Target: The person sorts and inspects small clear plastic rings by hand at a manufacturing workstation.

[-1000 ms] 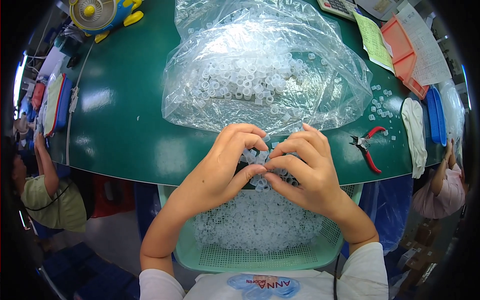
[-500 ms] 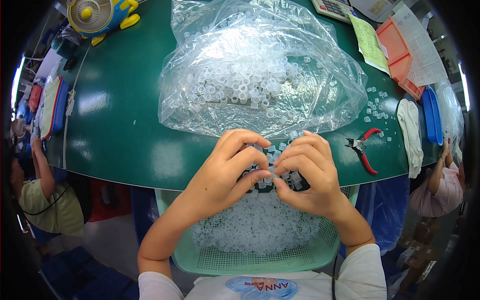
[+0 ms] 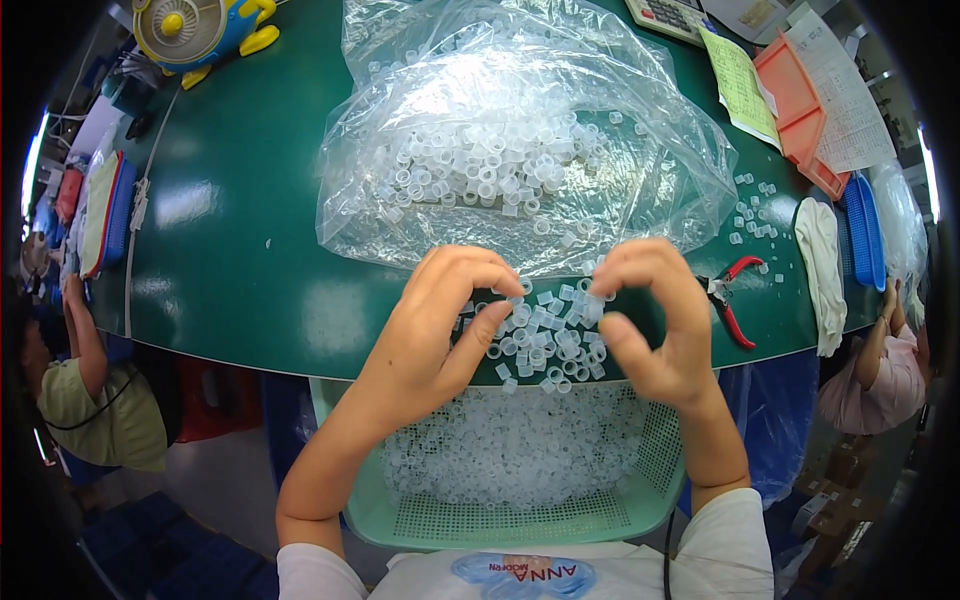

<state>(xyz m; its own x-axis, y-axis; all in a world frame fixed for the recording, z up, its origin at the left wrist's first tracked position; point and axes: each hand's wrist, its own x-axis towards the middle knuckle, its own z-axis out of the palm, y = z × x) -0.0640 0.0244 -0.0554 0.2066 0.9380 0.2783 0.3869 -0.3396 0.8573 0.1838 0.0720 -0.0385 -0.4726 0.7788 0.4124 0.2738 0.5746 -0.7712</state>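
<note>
A loose pile of small translucent plastic rings (image 3: 545,335) lies at the near edge of the green table, between my two hands. My left hand (image 3: 430,325) is at the pile's left side, thumb and forefinger closed around one small ring (image 3: 516,301). To the right of the pile, my right hand (image 3: 665,325) has its thumb and curled fingers apart, with nothing gripped between them. Below both hands, a pale green perforated basket (image 3: 520,535) holds a mass of small translucent pieces (image 3: 510,450).
A large clear plastic bag (image 3: 640,200) of similar rings lies behind the pile. Red-handled nippers (image 3: 737,318), a white glove (image 3: 820,270) and scattered pieces (image 3: 752,215) are on the right. A toy-like fan (image 3: 180,30) stands far left. Other people sit at both sides.
My hands were together over the pile and have moved apart, the right one rightward with its fingers opening. More of the loose rings now shows between them.
</note>
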